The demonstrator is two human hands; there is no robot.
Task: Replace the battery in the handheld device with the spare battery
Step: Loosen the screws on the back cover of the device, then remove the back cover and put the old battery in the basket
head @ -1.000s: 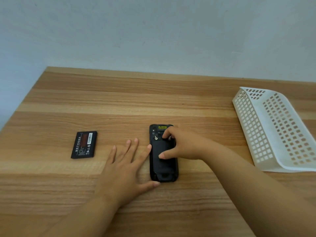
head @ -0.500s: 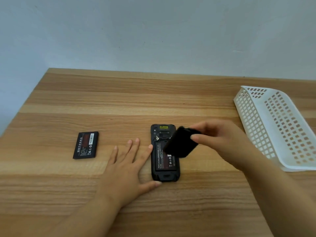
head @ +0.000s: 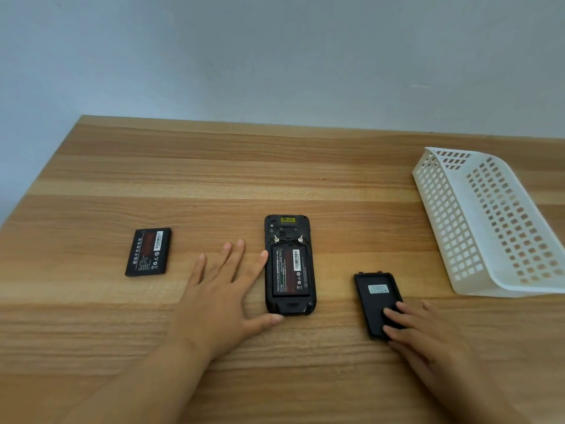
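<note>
On the wooden table (head: 214, 185) my left hand (head: 220, 298) lies flat, fingers spread, bracing the handheld device (head: 289, 264); my right hand (head: 428, 338) rests open-fingered on the back cover (head: 374, 298). I should lift the old battery (head: 290, 270) by its edge; the spare battery (head: 149, 251) waits left.

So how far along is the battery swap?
Done: the cover is off, lying on the table under the right hand. In hand: the left hand steadies the device. Left: lift out the old battery, fit the spare, refit the cover.
</note>
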